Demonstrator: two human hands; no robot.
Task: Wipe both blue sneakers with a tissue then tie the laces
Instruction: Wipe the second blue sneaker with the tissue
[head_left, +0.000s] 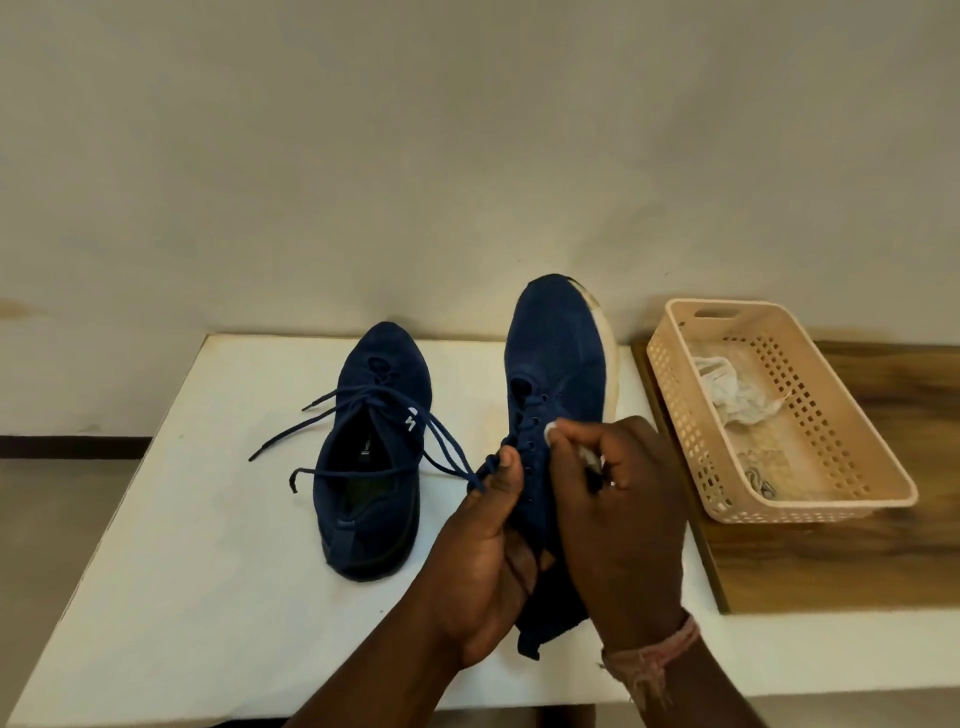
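Left hand (485, 545) grip curled round tilted blue knit sneaker (556, 374), thumb pinching dark blue lace (457, 457), right hand (623, 499) grip pinching crumpled white tissue (592, 458) against eyelets, second blue sneaker (371, 467) left of both grips on white bench (182, 545).

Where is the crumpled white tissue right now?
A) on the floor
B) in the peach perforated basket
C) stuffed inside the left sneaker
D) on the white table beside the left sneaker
B: the crumpled white tissue lies inside the peach basket at the right, while both hands work at the lace area of the raised sneaker.
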